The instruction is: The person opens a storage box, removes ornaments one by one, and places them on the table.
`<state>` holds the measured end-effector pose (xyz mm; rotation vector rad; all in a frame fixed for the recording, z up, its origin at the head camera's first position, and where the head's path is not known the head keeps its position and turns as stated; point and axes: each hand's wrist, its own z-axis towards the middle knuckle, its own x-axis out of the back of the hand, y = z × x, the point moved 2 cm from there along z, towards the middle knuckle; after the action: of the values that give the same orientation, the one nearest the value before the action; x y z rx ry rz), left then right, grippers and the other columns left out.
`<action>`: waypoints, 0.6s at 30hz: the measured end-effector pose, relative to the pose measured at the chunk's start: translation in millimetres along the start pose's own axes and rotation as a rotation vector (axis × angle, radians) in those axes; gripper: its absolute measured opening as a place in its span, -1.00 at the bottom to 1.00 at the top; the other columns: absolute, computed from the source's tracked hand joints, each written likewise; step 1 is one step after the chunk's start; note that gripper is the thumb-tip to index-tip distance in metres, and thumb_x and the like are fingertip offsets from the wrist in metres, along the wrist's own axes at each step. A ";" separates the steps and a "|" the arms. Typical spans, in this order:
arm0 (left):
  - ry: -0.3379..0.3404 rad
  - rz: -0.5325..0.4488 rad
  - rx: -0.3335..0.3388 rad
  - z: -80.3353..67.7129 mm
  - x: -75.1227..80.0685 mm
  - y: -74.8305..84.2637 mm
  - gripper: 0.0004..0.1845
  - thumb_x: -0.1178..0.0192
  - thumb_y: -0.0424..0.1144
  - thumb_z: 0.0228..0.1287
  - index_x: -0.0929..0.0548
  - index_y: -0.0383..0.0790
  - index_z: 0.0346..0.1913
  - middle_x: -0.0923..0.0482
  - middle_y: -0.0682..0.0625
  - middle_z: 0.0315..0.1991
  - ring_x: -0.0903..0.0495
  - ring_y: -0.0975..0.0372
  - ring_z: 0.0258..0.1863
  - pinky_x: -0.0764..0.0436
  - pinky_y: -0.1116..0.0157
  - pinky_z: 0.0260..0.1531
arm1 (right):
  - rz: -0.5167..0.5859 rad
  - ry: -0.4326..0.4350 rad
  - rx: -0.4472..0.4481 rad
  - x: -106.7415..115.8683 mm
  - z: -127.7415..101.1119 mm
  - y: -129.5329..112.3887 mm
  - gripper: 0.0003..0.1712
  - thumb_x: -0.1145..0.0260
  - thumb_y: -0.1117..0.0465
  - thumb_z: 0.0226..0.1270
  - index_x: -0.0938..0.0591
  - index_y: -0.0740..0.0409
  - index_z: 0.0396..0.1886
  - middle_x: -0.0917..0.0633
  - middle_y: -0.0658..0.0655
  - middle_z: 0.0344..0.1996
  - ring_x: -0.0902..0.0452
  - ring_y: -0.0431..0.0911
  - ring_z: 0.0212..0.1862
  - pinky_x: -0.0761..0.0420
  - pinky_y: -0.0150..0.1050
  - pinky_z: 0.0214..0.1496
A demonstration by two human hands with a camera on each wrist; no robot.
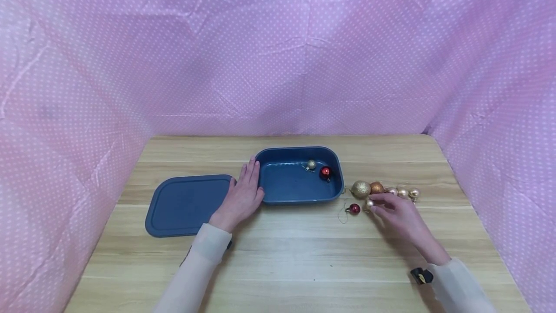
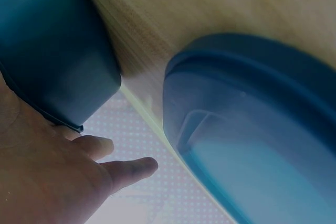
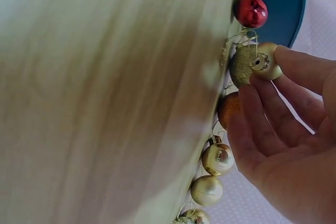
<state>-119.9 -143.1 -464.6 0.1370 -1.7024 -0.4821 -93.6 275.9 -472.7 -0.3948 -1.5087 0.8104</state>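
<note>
My left hand (image 1: 242, 196) rests with extended fingers against the left wall of a blue box (image 1: 299, 202). Inside the box, toward its right end, lie a small gold glitter bauble (image 1: 311, 163) and a red bauble (image 1: 325, 173). Thumb and fingers of my right hand (image 1: 397, 214) pinch a small matte gold bauble (image 3: 270, 62), its cap and string loop showing in the right wrist view. A red bauble (image 1: 354, 208) with a string lies left of that hand. Behind the fingers are a large gold glitter bauble (image 1: 360, 189) and a copper glitter bauble (image 1: 376, 187).
A blue lid (image 1: 187, 206) lies flat on the wooden table (image 1: 295, 264), left of the box and partly behind my left hand. Several small gold baubles (image 1: 403, 192) sit in a row beyond my right hand. Pink dotted cloth (image 1: 278, 62) hangs around the table.
</note>
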 end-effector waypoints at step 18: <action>-0.013 0.002 0.001 0.5 0.3 -0.7 -0.19 0.08 -0.10 0.60 0.21 -0.28 0.68 0.45 -0.06 0.70 0.22 -0.08 0.66 -0.01 -0.35 0.46 | -0.060 -0.026 0.024 -7.2 0.5 6.1 -0.66 -0.50 0.37 0.25 -0.75 0.26 0.04 -0.80 0.25 -0.09 -0.76 0.12 -0.10 -0.74 -0.01 -0.05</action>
<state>-120.6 -143.7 -464.6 0.1335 -1.7153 -0.4819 -94.6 275.1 -482.1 -0.3205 -1.5267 0.7886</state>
